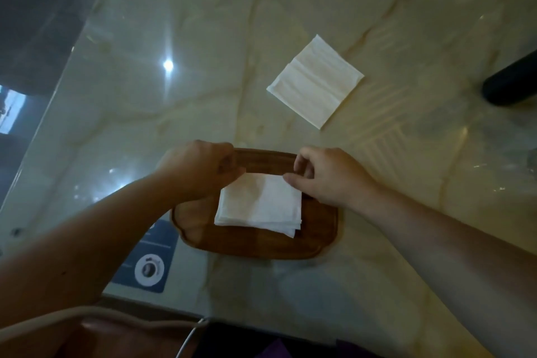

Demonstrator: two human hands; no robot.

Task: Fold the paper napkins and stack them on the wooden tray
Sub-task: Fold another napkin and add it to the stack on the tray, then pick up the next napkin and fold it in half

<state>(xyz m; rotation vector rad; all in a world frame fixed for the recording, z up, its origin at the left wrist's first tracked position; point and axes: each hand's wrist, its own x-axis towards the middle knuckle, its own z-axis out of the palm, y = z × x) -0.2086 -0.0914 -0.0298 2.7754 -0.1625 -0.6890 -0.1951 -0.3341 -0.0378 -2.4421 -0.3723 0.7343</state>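
Note:
A wooden tray (255, 244) with rounded corners lies on the marble table in front of me. On it rests a stack of folded white napkins (261, 206). My left hand (197, 171) pinches the far left corner of the top folded napkin. At the far right corner my right hand (328, 174) pinches the same napkin between thumb and forefinger. Further away to the right, a flat white unfolded napkin (315, 81) lies on the table, turned like a diamond.
The glossy marble table (203, 67) runs far ahead and to the right; its left edge slants away. A blue card with a round white logo (149, 261) lies by the near edge, left of the tray. A dark rounded object (511, 84) sits at the right edge.

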